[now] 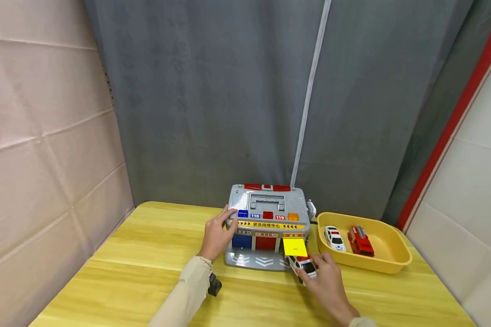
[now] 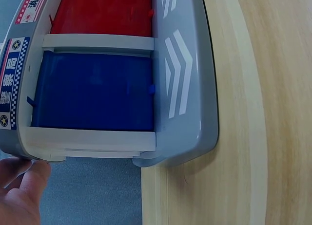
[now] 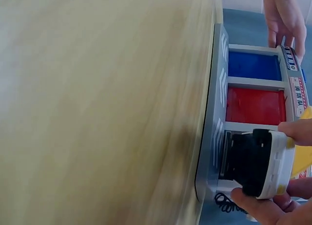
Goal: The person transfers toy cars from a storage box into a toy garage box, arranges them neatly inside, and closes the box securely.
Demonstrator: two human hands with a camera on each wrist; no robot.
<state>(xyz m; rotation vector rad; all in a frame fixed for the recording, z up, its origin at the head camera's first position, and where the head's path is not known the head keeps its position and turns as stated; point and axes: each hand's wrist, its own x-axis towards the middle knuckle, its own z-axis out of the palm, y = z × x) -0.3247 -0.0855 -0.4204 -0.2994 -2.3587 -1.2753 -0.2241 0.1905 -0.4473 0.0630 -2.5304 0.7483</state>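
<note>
A grey toy emergency station (image 1: 266, 225) stands on the table with a blue door (image 2: 95, 91), a red door (image 2: 102, 13) and a raised yellow door (image 1: 294, 247). My left hand (image 1: 217, 236) grips the station's left upper corner, thumb toward the front. My right hand (image 1: 327, 284) pinches a white toy car (image 1: 304, 265) by its sides, its far end under the yellow door at the rightmost bay. In the right wrist view the car's black underside (image 3: 251, 159) faces the camera.
A yellow tray (image 1: 386, 268) stands right of the station, holding another white toy car (image 1: 334, 238) and a red fire truck (image 1: 361, 240). A black coiled cord (image 3: 226, 204) hangs beside the station. Behind the wooden table (image 1: 147, 254) hangs a grey curtain (image 1: 212, 113).
</note>
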